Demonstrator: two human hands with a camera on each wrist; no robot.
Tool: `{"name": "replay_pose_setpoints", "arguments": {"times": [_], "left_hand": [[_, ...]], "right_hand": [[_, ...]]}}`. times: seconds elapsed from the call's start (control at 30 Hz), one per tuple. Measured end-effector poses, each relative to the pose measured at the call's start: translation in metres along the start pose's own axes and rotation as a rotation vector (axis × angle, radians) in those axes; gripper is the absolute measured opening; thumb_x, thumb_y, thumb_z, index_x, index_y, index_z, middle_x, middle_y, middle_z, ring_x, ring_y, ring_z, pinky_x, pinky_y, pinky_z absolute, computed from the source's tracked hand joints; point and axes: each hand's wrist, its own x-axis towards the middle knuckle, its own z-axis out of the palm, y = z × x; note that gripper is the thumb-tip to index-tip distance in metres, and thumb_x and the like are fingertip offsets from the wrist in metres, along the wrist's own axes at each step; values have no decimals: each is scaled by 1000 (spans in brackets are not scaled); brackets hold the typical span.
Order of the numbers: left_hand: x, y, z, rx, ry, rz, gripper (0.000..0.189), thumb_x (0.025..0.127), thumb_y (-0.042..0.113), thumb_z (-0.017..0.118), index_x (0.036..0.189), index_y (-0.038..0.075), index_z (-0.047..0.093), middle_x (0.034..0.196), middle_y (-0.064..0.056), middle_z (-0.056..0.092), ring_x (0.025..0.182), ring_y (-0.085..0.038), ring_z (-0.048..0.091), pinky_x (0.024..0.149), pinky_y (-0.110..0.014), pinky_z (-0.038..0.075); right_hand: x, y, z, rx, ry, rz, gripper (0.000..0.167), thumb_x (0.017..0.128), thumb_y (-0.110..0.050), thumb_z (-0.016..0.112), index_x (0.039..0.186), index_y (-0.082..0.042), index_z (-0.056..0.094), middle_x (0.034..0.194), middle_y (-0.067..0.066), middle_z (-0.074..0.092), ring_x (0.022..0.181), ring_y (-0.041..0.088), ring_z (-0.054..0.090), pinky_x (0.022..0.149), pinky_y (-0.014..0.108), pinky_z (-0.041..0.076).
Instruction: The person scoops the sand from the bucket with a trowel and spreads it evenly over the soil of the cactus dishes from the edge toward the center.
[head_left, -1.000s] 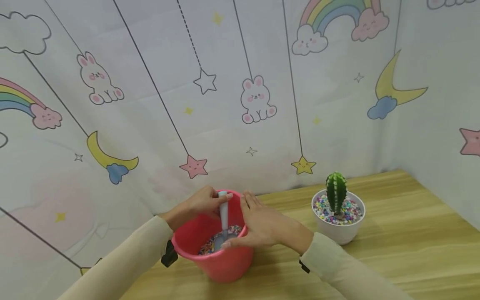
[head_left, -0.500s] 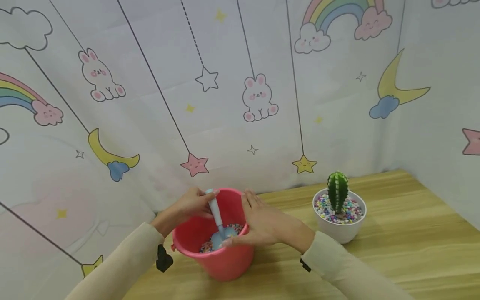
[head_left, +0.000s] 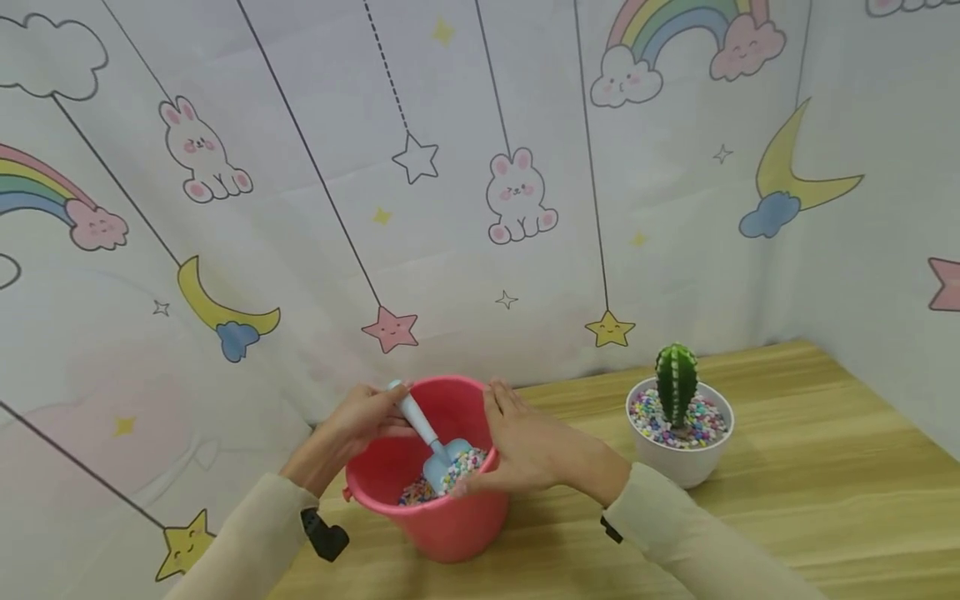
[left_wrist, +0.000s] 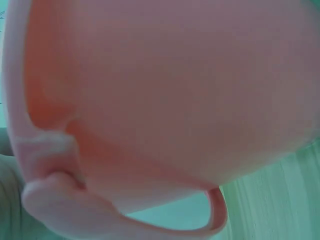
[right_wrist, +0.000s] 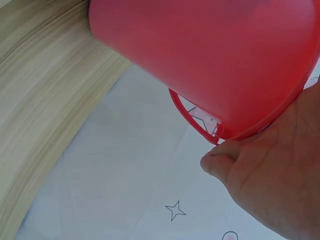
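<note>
My left hand (head_left: 366,414) grips the pale blue handle of a small garden trowel (head_left: 422,422) at its upper end. The trowel leans inside a red plastic bucket (head_left: 450,533), its blade carrying multicoloured pebbles (head_left: 462,469). More small pebbles lie at the bottom of the bucket. My right hand (head_left: 543,450) rests against the bucket's right rim, fingers straight toward the back and thumb along the front rim. From the right wrist view, that hand (right_wrist: 280,165) meets the rim beside the bucket's handle (right_wrist: 192,120). The left wrist view is mostly filled by the bucket wall (left_wrist: 175,100).
A white pot (head_left: 678,462) with a green cactus (head_left: 677,383) and colourful pebbles stands to the right of the bucket on the wood-grain table (head_left: 817,467). Behind the table hangs a white printed cloth (head_left: 450,275), close to the bucket's back.
My left hand has moved left and tilted the trowel's handle left. The blade has come up with a load of pebbles on it. My right hand keeps its place on the rim.
</note>
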Motion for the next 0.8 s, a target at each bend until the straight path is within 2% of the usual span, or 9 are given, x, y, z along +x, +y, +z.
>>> {"name": "replay_pose_setpoints", "arguments": {"times": [0.17, 0.3, 0.5, 0.67, 0.8], "left_hand": [[-3, -3, -1, -51, 35, -20, 52, 108, 34, 60, 135, -11, 62, 100, -14, 81, 88, -25, 82, 79, -35, 69], [-3, -4, -4, -88, 61, -33, 52, 109, 35, 59, 135, -10, 61, 98, -13, 81, 88, -25, 82, 83, -37, 68], [1, -2, -16, -190, 60, -27, 53, 108, 34, 59, 132, -12, 54, 92, -10, 79, 82, -20, 82, 81, -35, 68], [1, -2, -26, -260, 103, -57, 50, 109, 35, 58, 131, -9, 53, 89, -7, 78, 81, -19, 82, 85, -36, 67], [0, -4, -32, -351, 122, -59, 52, 108, 37, 59, 136, -5, 50, 91, -7, 77, 84, -20, 82, 85, -34, 67]], "right_hand": [[-2, 1, -1, 11, -5, -1, 145, 71, -97, 60, 169, -7, 2, 179, 14, 3, 166, 36, 9, 125, 54, 43], [-1, 0, 0, 13, 6, -12, 145, 71, -97, 59, 169, -6, 4, 179, 14, 5, 166, 37, 11, 124, 54, 44], [-1, -2, 2, 3, 9, -11, 144, 72, -97, 59, 169, -4, 6, 178, 16, 6, 166, 37, 11, 125, 54, 43], [-1, -3, 2, 12, 4, -3, 145, 71, -97, 60, 169, -5, 5, 178, 16, 5, 166, 37, 9, 125, 55, 42], [-1, -2, 1, 18, 9, 7, 146, 70, -98, 60, 169, -6, 4, 179, 15, 4, 166, 36, 9, 122, 55, 46]]}}
